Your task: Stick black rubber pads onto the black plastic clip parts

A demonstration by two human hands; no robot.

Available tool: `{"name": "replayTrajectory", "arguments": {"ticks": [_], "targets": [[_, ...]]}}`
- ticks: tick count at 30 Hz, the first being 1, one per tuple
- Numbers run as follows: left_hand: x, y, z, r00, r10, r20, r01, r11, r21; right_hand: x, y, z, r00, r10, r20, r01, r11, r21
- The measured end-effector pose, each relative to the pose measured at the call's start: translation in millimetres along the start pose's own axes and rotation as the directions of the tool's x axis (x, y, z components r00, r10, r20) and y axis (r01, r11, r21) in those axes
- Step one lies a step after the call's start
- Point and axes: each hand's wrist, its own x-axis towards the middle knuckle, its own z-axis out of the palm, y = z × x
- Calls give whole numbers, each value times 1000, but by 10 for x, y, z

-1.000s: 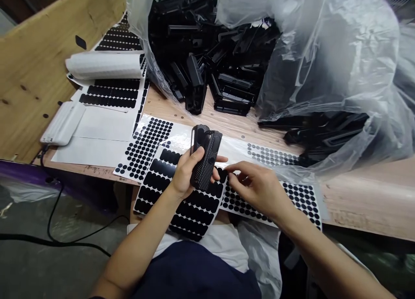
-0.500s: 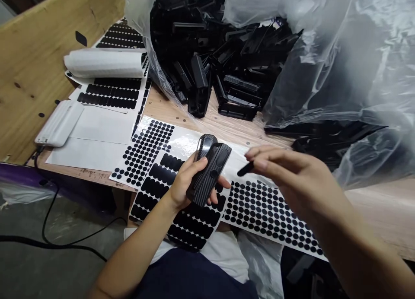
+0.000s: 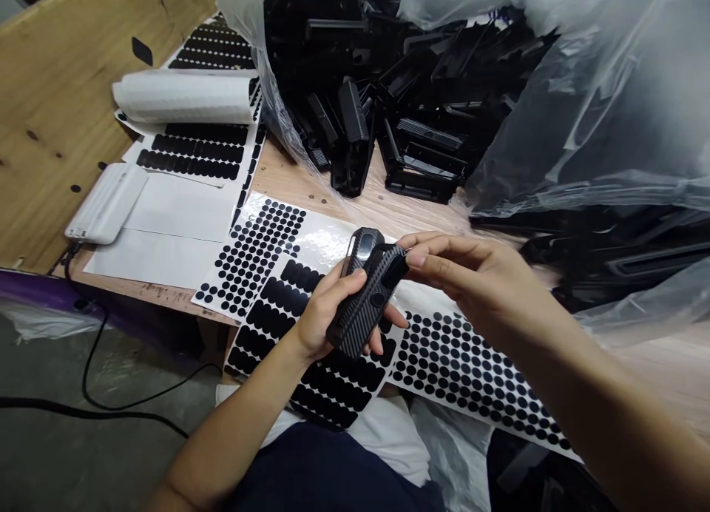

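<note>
My left hand (image 3: 327,312) is closed around a black carbon-patterned plastic part (image 3: 366,297), held tilted above the sticker sheets. My right hand (image 3: 471,283) pinches a small black oval sticker (image 3: 396,264) and presses it against the top end of that part. Under both hands lie a sheet of black oval stickers (image 3: 316,356) and a sheet of round black dot stickers (image 3: 471,379), both overhanging the table's front edge.
A clear plastic bag (image 3: 555,90) full of black plastic parts (image 3: 388,112) fills the back of the wooden table (image 3: 382,201). More sticker sheets (image 3: 194,153), a rolled backing sheet (image 3: 183,98) and a white flat device (image 3: 105,205) lie at left. A cable (image 3: 94,393) runs on the floor.
My right hand lifted a black oval sticker from the sheet, carried it up and left, and now holds it against the top of the part. My left hand tilted the part slightly.
</note>
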Motion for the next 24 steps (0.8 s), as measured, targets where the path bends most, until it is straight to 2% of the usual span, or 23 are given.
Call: {"name": "replayTrajectory", "arguments": {"ticks": [7, 13, 20, 24], "targets": [[-7, 7, 22, 1000, 10, -2, -10, 1000, 3, 2, 11, -4, 1000, -18, 7, 18, 999, -30], [-13, -1, 7, 1000, 7, 2, -7, 1000, 2, -1, 22, -21, 997, -80, -4, 79, 987, -140], [-8, -10, -1, 1000, 18, 8, -18, 1000, 5, -36, -64, 10, 983, -183, -5, 173, 940, -295], [-12, -9, 4, 1000, 12, 4, -12, 1000, 6, -87, -73, 39, 962, -273, -9, 245, 877, -413]]}}
